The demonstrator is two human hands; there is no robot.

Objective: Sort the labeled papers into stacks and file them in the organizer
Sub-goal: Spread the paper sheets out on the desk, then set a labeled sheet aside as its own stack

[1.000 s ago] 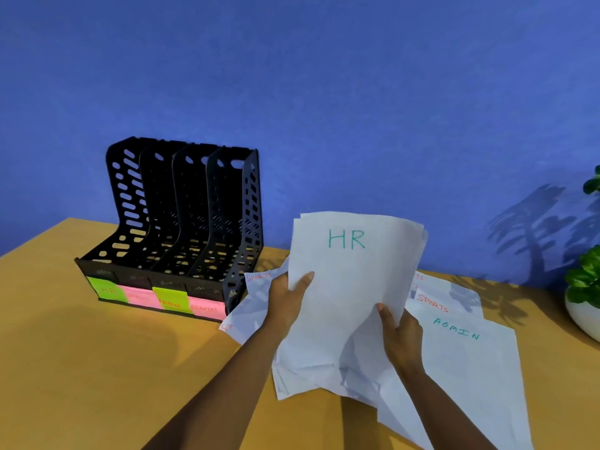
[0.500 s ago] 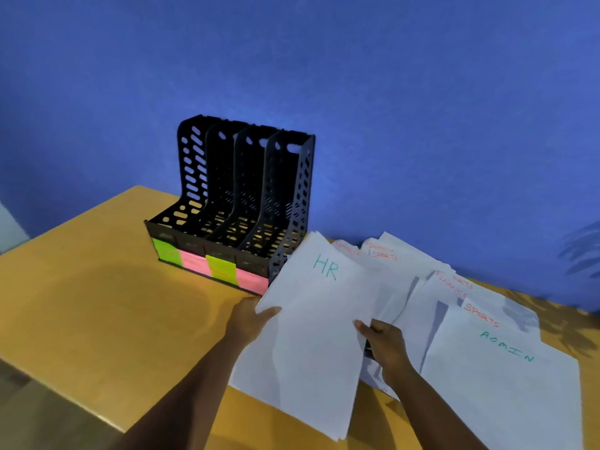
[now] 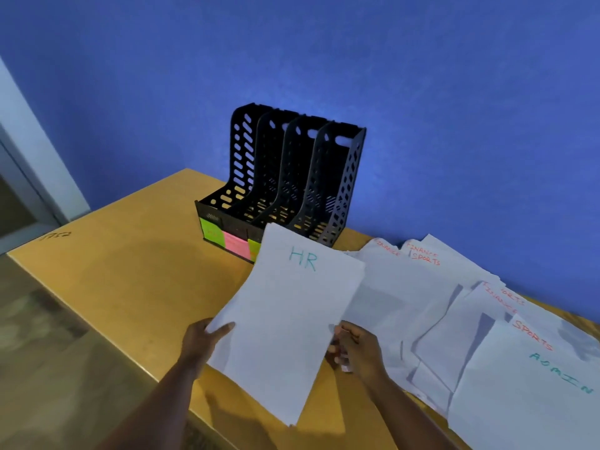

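Note:
A white sheet marked HR is held tilted above the table, in front of the black organizer. My left hand pinches its left edge. My right hand grips its right edge from below. The organizer has several upright slots and green and pink sticky labels along its front; the HR sheet hides the right-hand labels. To the right lie loose sheets marked FINANCE, SPORTS and ADMIN, overlapping one another.
The wooden table has its left corner and front edge close to my arms, with floor below on the left. A blue wall stands right behind the organizer. A grey door frame shows at far left.
The HR sheet has come down from upright to a low tilt and shifted left toward the organizer, off the pile. The view has swung left; the plant is out of frame.

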